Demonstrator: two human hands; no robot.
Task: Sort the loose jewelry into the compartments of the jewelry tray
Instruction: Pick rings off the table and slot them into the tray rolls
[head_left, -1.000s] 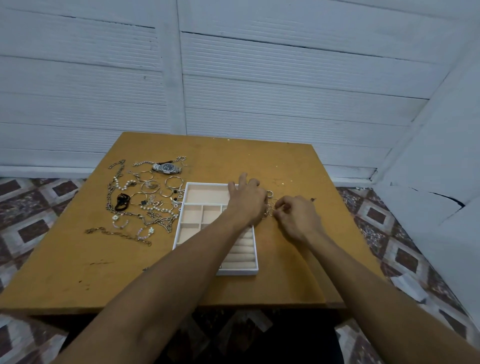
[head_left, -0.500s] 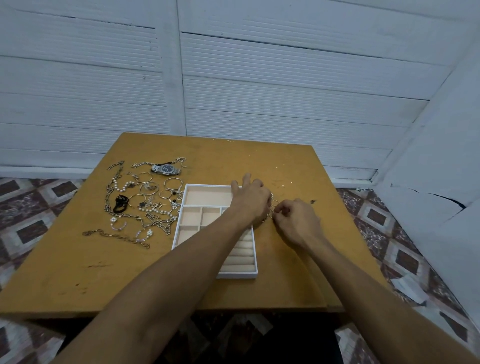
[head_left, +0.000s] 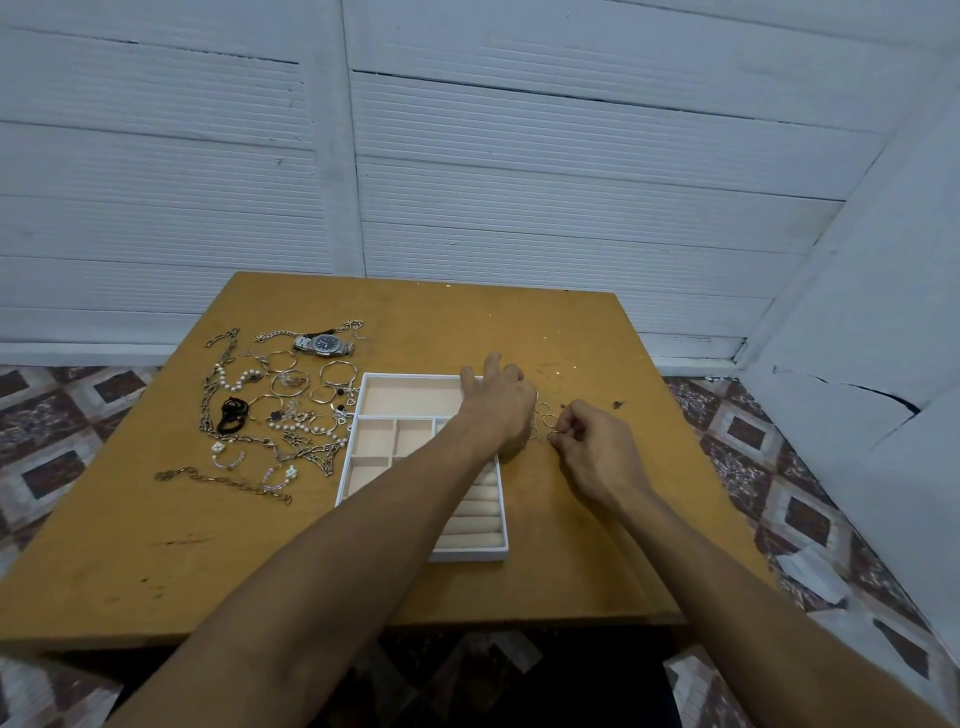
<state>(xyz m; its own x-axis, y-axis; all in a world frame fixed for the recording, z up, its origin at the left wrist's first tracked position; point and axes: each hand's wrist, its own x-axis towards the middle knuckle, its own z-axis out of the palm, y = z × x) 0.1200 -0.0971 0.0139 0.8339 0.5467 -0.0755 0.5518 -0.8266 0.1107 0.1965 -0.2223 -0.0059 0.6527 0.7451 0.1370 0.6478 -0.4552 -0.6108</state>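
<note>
While my L grip (head_left: 496, 405) lies released over the white compartmented tray (head_left: 467, 554), R grip (head_left: 597, 452) pinches a small silver ring (head_left: 552, 439).

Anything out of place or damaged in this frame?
Mostly the small rings: they lie right of the tray, by the left hand, apart from the tangled jewelry pile on its left. The right hand pinches one. The wall panel at right is cracked. Visible compartments hold nothing yet.

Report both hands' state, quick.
Left hand: open, fingers spread over the tray.
Right hand: pinching a small ring.
</note>
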